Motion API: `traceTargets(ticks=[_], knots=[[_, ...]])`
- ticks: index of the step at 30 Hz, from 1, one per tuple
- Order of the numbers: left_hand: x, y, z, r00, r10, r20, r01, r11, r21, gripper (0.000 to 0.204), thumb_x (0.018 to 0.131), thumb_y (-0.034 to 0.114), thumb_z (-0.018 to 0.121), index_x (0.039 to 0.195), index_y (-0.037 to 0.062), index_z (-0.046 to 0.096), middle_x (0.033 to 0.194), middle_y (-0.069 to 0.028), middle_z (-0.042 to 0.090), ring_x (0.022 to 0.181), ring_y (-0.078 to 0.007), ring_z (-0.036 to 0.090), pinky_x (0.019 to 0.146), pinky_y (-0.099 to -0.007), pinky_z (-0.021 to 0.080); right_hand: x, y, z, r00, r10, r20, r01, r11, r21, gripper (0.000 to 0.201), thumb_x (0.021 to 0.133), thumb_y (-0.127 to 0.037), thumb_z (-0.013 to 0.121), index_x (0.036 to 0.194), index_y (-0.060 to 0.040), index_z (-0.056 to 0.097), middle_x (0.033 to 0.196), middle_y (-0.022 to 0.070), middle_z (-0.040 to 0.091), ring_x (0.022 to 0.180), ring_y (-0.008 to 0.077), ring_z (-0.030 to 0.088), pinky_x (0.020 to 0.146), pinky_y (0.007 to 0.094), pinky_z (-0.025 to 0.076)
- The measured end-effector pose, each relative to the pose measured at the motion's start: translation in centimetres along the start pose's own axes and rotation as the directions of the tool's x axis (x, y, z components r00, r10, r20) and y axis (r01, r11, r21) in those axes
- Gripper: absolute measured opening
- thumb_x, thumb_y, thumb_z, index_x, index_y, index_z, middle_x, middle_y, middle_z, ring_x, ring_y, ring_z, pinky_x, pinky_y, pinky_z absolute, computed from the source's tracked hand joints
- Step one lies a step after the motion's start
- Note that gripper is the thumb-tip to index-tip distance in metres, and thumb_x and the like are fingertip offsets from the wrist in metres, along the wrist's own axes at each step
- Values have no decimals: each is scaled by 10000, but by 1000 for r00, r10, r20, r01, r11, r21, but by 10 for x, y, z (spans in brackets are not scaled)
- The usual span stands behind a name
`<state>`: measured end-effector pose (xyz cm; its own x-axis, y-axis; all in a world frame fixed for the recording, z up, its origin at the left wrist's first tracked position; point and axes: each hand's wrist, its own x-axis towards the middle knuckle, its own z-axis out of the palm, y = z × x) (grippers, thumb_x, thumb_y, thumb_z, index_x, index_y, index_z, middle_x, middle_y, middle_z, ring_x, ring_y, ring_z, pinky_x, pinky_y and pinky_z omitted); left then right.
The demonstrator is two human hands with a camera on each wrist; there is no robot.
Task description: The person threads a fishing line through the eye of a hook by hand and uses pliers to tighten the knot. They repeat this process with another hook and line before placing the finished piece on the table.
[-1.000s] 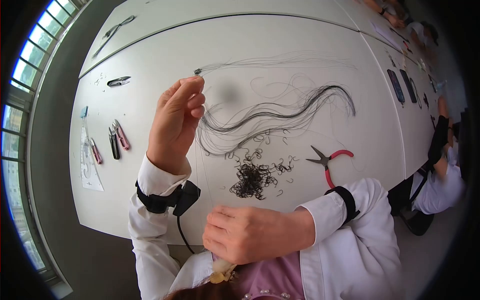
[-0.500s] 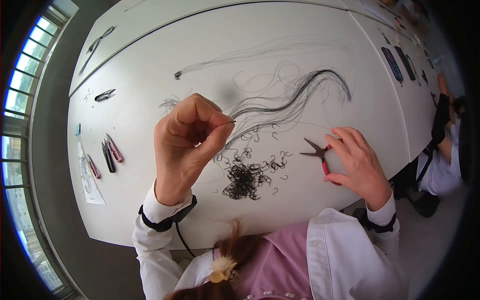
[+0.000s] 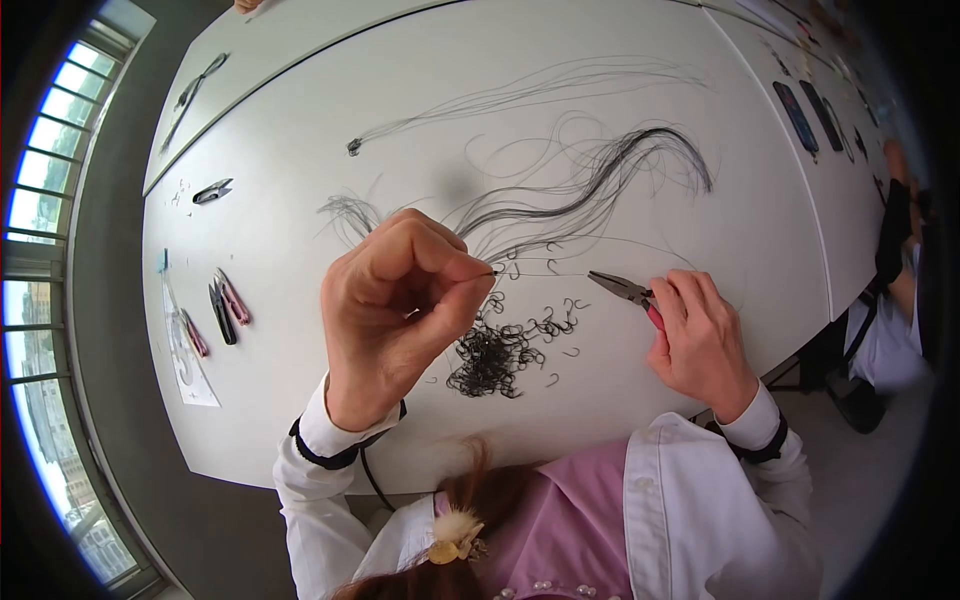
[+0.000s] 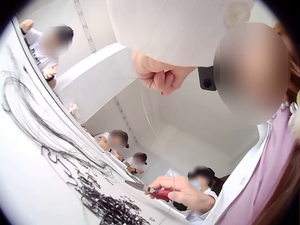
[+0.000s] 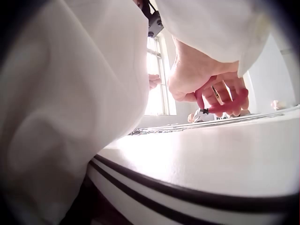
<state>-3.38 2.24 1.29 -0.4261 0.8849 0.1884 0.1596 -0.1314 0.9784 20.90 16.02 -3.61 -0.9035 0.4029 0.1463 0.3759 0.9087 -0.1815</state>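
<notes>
My left hand [image 3: 400,315] is raised over the table, thumb and forefinger pinching a fishing hook of which only a small dark tip [image 3: 494,273] shows. A thin line [image 3: 545,275] stretches from those fingertips toward the pliers' nose. In my right hand [image 3: 703,335] is a pair of pliers [image 3: 620,288], its red handles within the fingers and its dark jaws pointing left. Below and between the hands lies a pile of black fishing hooks [image 3: 485,362]. A bundle of dark line lengths [image 3: 590,195] curves behind the left hand, which hides part of it.
Farther back lies a knotted cluster of hooks [image 3: 353,147] with lines trailing right. At left are thread snips [image 3: 212,191], black snips [image 3: 222,315], pink snips [image 3: 232,297] and a clear set square [image 3: 190,365]. Phones [image 3: 795,117] lie at far right, with other people beyond.
The left hand set the hook cluster down on the table, then came back to pinch a single hook. My right hand went from near the chest to the pliers and picked them up.
</notes>
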Motion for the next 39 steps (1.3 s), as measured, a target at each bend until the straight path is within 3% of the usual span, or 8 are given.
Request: traceTargets(ticks=[4, 6, 13, 16, 18, 27, 31, 39], knots=[[-1, 3, 1, 995, -99, -32, 96, 991, -89, 98, 715, -83, 637, 726, -17, 566, 769, -45, 521, 629, -61, 447, 541, -181, 349, 13, -2, -3, 999, -1, -33, 0, 1000, -25, 457, 577, -52, 581, 1019, 45, 513, 973, 142, 493, 875, 290, 507, 663, 366, 494], [0, -1, -2, 998, 23, 57, -22, 1000, -14, 96, 760, -106, 609, 758, -16, 576, 790, -30, 537, 643, -41, 511, 533, -176, 407, 18, -1, 0, 997, -69, -40, 67, 996, -66, 470, 577, -61, 588, 1030, 39, 512, 1005, 148, 488, 905, 299, 505, 698, 371, 496], [-3, 5, 3, 999, 2, 43, -4, 999, 54, 118, 700, -112, 640, 737, -23, 572, 784, -49, 521, 624, -44, 456, 527, -172, 354, 26, -3, 0, 1000, -24, -15, 24, 999, -38, 535, 610, -158, 731, 1075, 18, 533, 1114, 139, 467, 987, 295, 491, 783, 378, 486], [-4, 5, 6, 998, 20, 64, -27, 995, 96, 125, 693, -119, 636, 730, -19, 573, 779, -50, 521, 621, -41, 461, 517, -169, 353, 46, -12, -25, 993, -38, -115, 77, 934, 349, 523, 623, -202, 775, 1065, -13, 571, 1081, 128, 512, 945, 276, 511, 778, 360, 475], [-4, 5, 6, 995, 52, 84, -64, 986, 152, 97, 729, -90, 636, 751, -11, 584, 748, -31, 537, 610, -51, 530, 510, -186, 424, 63, -22, -43, 985, -92, -146, 167, 728, 665, 438, 608, -145, 774, 998, -22, 614, 986, 111, 562, 884, 256, 544, 785, 337, 438], [-4, 1, 4, 985, 51, 166, -69, 992, 109, 109, 712, -86, 633, 751, 5, 585, 757, -37, 539, 583, -60, 516, 491, -203, 401, 94, -43, -31, 975, -106, -194, 218, 618, 755, 131, 618, -22, 737, 701, -65, 646, 700, 2, 613, 749, 189, 522, 734, 296, 421], [-5, 0, 5, 981, -47, 190, 43, 999, 22, 110, 712, -81, 629, 748, 8, 575, 760, -36, 539, 565, -64, 502, 478, -210, 384, 93, -45, -36, 969, -104, -224, 233, 691, 684, 137, 615, 3, 714, 709, -66, 643, 707, 7, 615, 738, 186, 515, 745, 302, 418], [-5, 2, 7, 989, 59, 134, -78, 987, 138, 133, 699, -107, 610, 757, 4, 565, 757, -38, 533, 584, -73, 516, 485, -214, 400, 95, -50, -39, 989, 5, -148, 117, 583, 804, 132, 613, 1, 711, 713, -54, 643, 720, 11, 627, 780, 169, 529, 773, 313, 409]])
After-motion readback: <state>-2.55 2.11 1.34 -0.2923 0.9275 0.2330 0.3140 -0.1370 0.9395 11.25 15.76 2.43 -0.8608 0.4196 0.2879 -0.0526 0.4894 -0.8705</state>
